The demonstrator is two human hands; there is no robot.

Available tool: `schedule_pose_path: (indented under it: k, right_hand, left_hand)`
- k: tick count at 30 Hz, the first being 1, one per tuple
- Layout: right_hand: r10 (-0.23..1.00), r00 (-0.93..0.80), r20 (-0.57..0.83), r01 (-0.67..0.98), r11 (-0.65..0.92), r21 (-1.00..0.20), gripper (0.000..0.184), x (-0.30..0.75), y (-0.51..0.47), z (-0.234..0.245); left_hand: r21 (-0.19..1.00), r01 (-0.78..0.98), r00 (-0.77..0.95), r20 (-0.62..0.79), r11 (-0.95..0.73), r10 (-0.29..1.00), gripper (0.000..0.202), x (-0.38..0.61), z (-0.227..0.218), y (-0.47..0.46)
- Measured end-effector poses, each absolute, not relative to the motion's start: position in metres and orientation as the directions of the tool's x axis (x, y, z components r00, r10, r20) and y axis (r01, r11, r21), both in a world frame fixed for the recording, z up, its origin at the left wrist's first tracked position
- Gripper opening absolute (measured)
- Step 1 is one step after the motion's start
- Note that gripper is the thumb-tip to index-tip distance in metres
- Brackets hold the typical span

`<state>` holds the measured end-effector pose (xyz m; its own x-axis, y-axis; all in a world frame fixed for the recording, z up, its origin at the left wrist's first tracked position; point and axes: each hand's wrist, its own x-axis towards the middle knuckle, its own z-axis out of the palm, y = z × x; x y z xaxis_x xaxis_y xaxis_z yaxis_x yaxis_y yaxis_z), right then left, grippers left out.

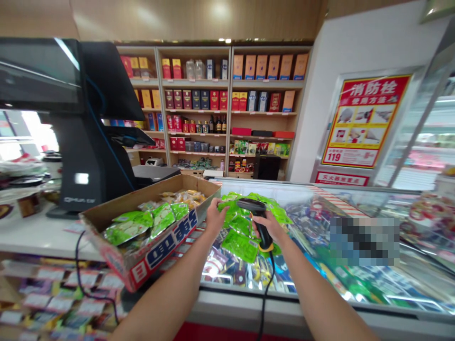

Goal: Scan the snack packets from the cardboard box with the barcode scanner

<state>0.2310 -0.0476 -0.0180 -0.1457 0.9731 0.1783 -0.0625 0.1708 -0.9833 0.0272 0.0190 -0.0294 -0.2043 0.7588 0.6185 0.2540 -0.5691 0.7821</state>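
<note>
Left hand (215,218) touching a pile of shiny green foil snack packets (240,241) on the glass-topped display chest (284,303), grip unclear; right hand (272,228) clamped around a black corded handheld barcode scanner (262,227) above the pile; hands apart; open brown cardboard box (161,251) of similar packets beside them on the white counter (31,232).

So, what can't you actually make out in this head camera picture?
All from the head view:
Window of the barcode scanner: faces away, hidden by the scanner's own body.
Print on the green packets: too small, washed out by shine.
Till screen: lost in glare, tilted away.
Patch on the freezer glass: pixel-blurred.
Both arms: cut off by the bottom edge.
</note>
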Motion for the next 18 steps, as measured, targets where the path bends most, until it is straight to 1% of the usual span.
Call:
schedule_pose_path:
  k: [3,5,9,11,12,14,16,18]
  right_hand:
    - [0.979,-0.088,0.185,-0.122,0.173,-0.977,0.028,0.224,-0.051,-0.012]
    - [0.976,-0.080,0.205,-0.147,0.192,-0.970,0.030,0.215,-0.053,-0.001]
    - [0.942,-0.174,0.288,-0.144,0.265,-0.953,0.031,0.189,-0.055,0.035]
    - [0.920,-0.220,0.325,-0.143,0.299,-0.943,0.030,0.172,-0.054,0.053]
    - [0.914,-0.243,0.323,-0.141,0.296,-0.945,0.030,0.163,-0.053,0.061]
    - [0.905,-0.281,0.320,-0.146,0.289,-0.946,0.029,0.146,-0.051,0.072]
    - [0.897,-0.312,0.313,-0.150,0.279,-0.949,0.029,0.133,-0.050,0.076]
    - [0.890,-0.339,0.304,-0.149,0.268,-0.952,0.029,0.126,-0.049,0.075]
  left_hand:
    - [0.785,0.274,-0.258,0.616,-0.555,0.744,0.016,0.021,-0.013,0.004]
    - [0.771,0.309,-0.299,0.635,-0.557,0.713,0.016,0.012,0.010,-0.010]
    - [0.693,0.406,-0.360,0.721,-0.596,0.593,0.015,-0.023,0.073,-0.034]
    - [0.645,0.496,-0.360,0.762,-0.581,0.538,0.014,-0.047,0.099,-0.040]
    - [0.623,0.563,-0.352,0.775,-0.543,0.524,0.012,-0.059,0.107,-0.040]
    - [0.588,0.710,-0.346,0.770,-0.387,0.535,0.010,-0.080,0.114,-0.036]
    - [0.576,0.799,-0.378,0.704,-0.172,0.601,0.013,-0.093,0.108,-0.029]
    - [0.573,0.820,-0.413,0.604,-0.011,0.682,0.015,-0.098,0.096,-0.023]
